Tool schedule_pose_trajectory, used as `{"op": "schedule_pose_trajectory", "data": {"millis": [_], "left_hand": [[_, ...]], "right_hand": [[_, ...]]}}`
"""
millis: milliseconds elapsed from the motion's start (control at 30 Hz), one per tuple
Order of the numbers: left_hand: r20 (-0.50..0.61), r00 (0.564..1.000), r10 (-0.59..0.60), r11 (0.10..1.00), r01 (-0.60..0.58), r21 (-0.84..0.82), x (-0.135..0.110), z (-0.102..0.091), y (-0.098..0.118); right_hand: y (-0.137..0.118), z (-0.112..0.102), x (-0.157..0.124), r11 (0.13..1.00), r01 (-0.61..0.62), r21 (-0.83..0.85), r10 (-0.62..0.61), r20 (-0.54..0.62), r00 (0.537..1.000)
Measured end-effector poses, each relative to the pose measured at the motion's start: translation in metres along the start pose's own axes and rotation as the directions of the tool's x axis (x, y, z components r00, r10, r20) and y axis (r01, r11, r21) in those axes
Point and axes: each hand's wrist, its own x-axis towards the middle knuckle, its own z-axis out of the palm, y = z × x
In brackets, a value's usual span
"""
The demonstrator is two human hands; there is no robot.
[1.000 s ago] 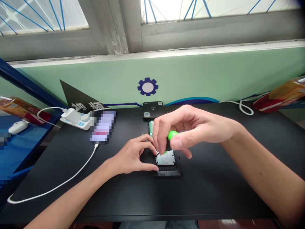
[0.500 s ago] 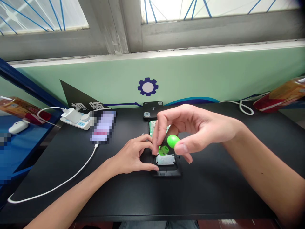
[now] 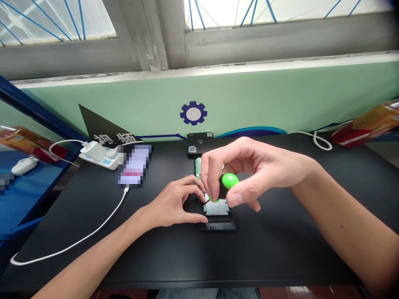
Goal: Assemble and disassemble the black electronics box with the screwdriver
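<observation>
A short screwdriver [image 3: 230, 181] with a black and bright green handle is pinched between the thumb and fingers of my right hand [image 3: 246, 170], its rounded green end facing me. Its tip is hidden behind the fingers. Below it lies an opened black electronic device [image 3: 220, 226] with a green circuit board [image 3: 197, 166] in its upper part and a silver metal plate [image 3: 215, 208] in its lower part. My left hand [image 3: 177, 201] grips the device along its left side, the thumb by the lower edge and the fingertips close to the right hand's fingers.
A black cover with stickers [image 3: 199, 143] lies beyond the device. To the left, a phone [image 3: 135, 166] is plugged into a white cable [image 3: 93, 232], beside a white power strip [image 3: 99, 155]. A white cord [image 3: 321, 141] lies at the back right, near a bottle [image 3: 364, 124].
My right hand has turned the screwdriver a little: its green end sits slightly right and higher, and the green part near the fingertips is now mostly covered. The left hand stays almost still.
</observation>
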Motion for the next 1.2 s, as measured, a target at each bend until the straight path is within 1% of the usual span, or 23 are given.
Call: {"op": "schedule_pose_trajectory", "data": {"millis": [200,333,467,567,700,833,900,1000,1100,1200], "left_hand": [[-0.005,1.000,0.011,0.999,-0.010,0.036,-0.0002,0.0002,-0.0010],[-0.011,1.000,0.006,0.999,-0.005,0.042,-0.0007,0.0010,-0.0009],[-0.021,1.000,0.017,0.999,-0.016,0.035,-0.0010,0.0020,-0.0011],[-0.027,0.999,0.041,0.999,-0.040,0.018,-0.0008,0.0018,-0.0011],[-0.015,1.000,0.023,1.000,-0.023,0.009,-0.0007,0.0009,-0.0010],[-0.014,1.000,0.010,0.999,-0.010,0.033,-0.0007,0.0004,-0.0012],[-0.005,1.000,0.011,1.000,-0.011,0.025,-0.0008,0.0006,-0.0014],[-0.008,1.000,0.010,1.000,-0.010,0.025,-0.0012,0.0013,-0.0021],[-0.020,1.000,0.008,0.999,-0.007,0.033,-0.0014,0.0021,-0.0029],[-0.020,1.000,0.015,0.999,-0.014,0.035,-0.0014,0.0023,-0.0031]], "right_hand": [[-0.0002,0.0021,-0.0029,0.996,-0.085,0.026,0.086,-0.025,0.996],[-0.0012,0.0016,-0.0020,0.996,-0.069,0.058,0.069,0.012,0.998],[-0.0015,0.0006,-0.0023,0.997,-0.064,0.049,0.062,0.042,0.997],[-0.0001,0.0016,-0.0032,0.993,-0.072,0.096,0.072,0.013,0.997],[0.0022,0.0026,-0.0017,0.991,-0.058,0.120,0.062,-0.033,0.998],[0.0036,0.0001,0.0020,0.997,0.020,0.081,-0.018,-0.025,1.000],[0.0036,-0.0013,0.0023,0.999,0.031,0.033,-0.031,-0.006,1.000],[0.0019,-0.0019,0.0003,1.000,-0.009,-0.028,0.009,0.011,1.000],[-0.0008,-0.0008,-0.0021,0.996,-0.053,-0.069,0.053,-0.003,0.999],[-0.0017,0.0000,-0.0028,0.996,-0.079,-0.042,0.079,-0.002,0.997]]}}
